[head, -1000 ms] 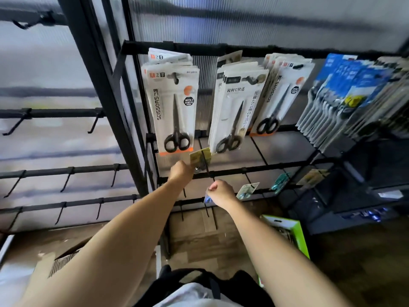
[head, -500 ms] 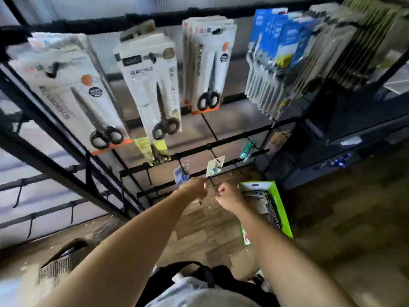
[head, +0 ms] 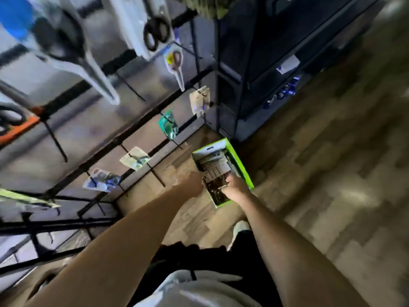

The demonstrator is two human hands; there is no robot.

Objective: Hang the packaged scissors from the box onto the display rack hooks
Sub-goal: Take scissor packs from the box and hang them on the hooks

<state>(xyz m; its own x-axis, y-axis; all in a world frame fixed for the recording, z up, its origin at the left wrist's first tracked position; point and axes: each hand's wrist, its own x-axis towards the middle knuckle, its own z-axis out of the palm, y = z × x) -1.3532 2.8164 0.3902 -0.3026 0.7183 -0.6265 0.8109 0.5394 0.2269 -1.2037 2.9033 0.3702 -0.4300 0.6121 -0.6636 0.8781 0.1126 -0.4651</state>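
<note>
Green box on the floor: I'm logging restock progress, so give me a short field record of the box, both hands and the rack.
box: green box open on the wood floor, packages inside
right hand: right hand reaching into the box; grip too blurred to tell
left hand: left hand beside the box, fingers curled
rack: small packages hang on lower hooks

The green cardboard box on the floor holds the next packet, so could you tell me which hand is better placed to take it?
Probably the right hand: it is already over the open green cardboard box, fingers down among the packets. The left hand hangs beside the box's left wall, curled, seemingly holding nothing.
</note>
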